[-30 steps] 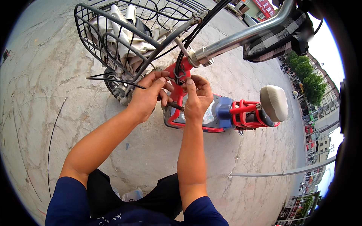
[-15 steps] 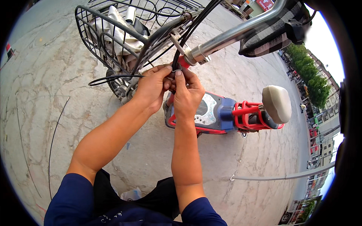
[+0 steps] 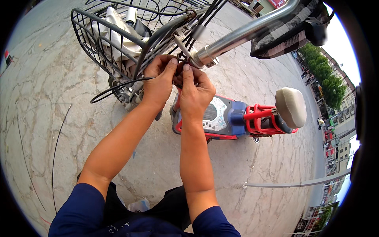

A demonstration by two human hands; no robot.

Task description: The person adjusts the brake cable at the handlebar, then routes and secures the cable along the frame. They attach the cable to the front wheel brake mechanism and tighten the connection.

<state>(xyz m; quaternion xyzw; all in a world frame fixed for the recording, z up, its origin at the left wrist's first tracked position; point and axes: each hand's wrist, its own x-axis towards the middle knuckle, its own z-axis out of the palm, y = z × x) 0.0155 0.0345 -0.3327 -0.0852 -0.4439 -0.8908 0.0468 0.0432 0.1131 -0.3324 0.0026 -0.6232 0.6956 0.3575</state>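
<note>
My left hand [image 3: 160, 85] and my right hand [image 3: 193, 89] meet at the head tube of a red scooter, both pinched on black cables [image 3: 122, 82] just under the clamp of the silver handlebar stem [image 3: 233, 41]. The fingertips mostly hide what they grip. A loop of cable hangs out to the left. Beside my left hand is a black wire basket [image 3: 73, 27] holding crumpled pale fabric [image 3: 114, 35]. Below and right of my hands lie the blue-and-grey footboard [image 3: 227, 116], red frame bars and a beige-covered seat [image 3: 288, 104].
Loose thin cables [image 3: 59, 136] lie on the cracked concrete at left. A checked grip cover [image 3: 276, 41] is on the handlebar. A grey metal bar [image 3: 296, 184] lies at lower right. Trees [image 3: 327, 79], buildings and distant vehicles line the right edge.
Both hands have drawn together and risen along the cables to just below the stem clamp, covering more of the red tube. The basket appears slightly shifted leftward.
</note>
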